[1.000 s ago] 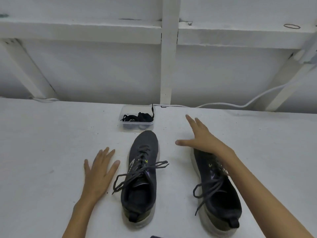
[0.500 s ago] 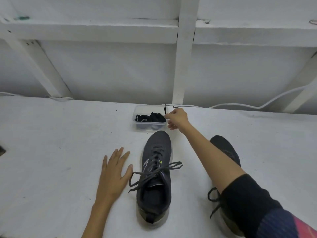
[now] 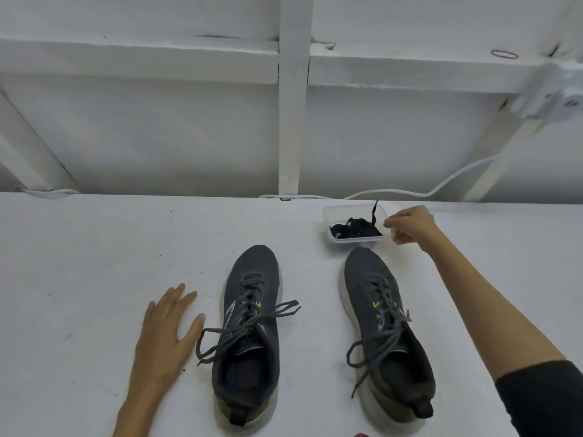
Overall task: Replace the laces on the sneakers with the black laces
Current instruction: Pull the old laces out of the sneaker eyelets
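the right hand [image 3: 411,225] reaches out to 1 o'clock and pinches the right rim of the small clear plastic tub [image 3: 344,212], fingers curled, thumb and forefinger closed on the edge. the bundled black laces [image 3: 355,227] lie inside that tub, one end poking up over the far rim. the tub sits on the white table [image 3: 79,263] just beyond the toe of the dark grey mesh right sneaker [image 3: 385,326]. the matching left sneaker [image 3: 249,326] stands at 6 o'clock, and both are threaded with loose grey laces [image 3: 246,323]. the left hand [image 3: 167,332] lies flat and released on the table at 8 o'clock, just beside the left sneaker, holding nothing.

risks, as i judge them: the tub looks light and is held by one thin edge, so a pull could tip it and spill the laces, or the pinch could slip off. the upstanding lace end could catch the fingers and drag the bundle out. a pull toward 6 o'clock would push the tub into the right sneaker's toe.

half a second ago the tub stood beyond the left sneaker's toe. now it is beyond the right one's, with the hand on the same edge. the right sneaker, then mostly hidden under the forearm, is in full view. the left hand has stayed flat.
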Demonstrator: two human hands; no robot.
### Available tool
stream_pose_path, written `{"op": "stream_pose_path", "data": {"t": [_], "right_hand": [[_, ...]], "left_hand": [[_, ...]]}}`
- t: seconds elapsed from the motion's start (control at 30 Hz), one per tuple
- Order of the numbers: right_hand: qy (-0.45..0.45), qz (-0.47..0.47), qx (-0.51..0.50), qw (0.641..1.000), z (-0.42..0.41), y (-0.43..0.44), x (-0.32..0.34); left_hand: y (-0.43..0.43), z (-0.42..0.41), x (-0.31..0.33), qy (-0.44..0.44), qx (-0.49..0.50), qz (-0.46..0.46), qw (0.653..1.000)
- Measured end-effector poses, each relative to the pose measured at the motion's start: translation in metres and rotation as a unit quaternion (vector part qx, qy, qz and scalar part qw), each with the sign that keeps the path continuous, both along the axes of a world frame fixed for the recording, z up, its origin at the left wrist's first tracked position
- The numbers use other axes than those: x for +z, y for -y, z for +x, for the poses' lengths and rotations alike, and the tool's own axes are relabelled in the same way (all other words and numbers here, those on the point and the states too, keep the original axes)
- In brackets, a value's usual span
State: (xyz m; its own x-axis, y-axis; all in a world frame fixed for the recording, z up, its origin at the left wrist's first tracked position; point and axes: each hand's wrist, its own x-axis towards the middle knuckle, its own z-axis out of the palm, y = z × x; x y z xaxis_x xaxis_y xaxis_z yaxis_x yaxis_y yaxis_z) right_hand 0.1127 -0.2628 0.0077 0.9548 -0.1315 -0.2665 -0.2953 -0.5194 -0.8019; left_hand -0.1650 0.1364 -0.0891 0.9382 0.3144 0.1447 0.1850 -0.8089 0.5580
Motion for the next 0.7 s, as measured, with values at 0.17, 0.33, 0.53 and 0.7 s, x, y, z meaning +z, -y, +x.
{"op": "stream_pose_path", "data": {"t": [0.17,0.33,0.53,0.7], "right_hand": [[0.033,0.02,-0.098,0.994,-0.017,0.057,-0.009],[0.127,-0.013,-0.138,0.982,-0.034,0.073,-0.025],[0.202,0.036,0.03,0.978,-0.07,0.054,-0.041],[0.222,0.063,-0.013,0.973,-0.062,0.066,-0.049]], "left_hand": [[-0.001,-0.001,-0.002,-0.002,0.002,-0.001,1.0],[0.002,0.0,0.003,-0.005,0.016,-0.009,1.0],[0.004,-0.002,0.005,-0.011,0.013,-0.007,1.0],[0.003,-0.002,0.005,-0.007,0.007,-0.006,1.0]]}}
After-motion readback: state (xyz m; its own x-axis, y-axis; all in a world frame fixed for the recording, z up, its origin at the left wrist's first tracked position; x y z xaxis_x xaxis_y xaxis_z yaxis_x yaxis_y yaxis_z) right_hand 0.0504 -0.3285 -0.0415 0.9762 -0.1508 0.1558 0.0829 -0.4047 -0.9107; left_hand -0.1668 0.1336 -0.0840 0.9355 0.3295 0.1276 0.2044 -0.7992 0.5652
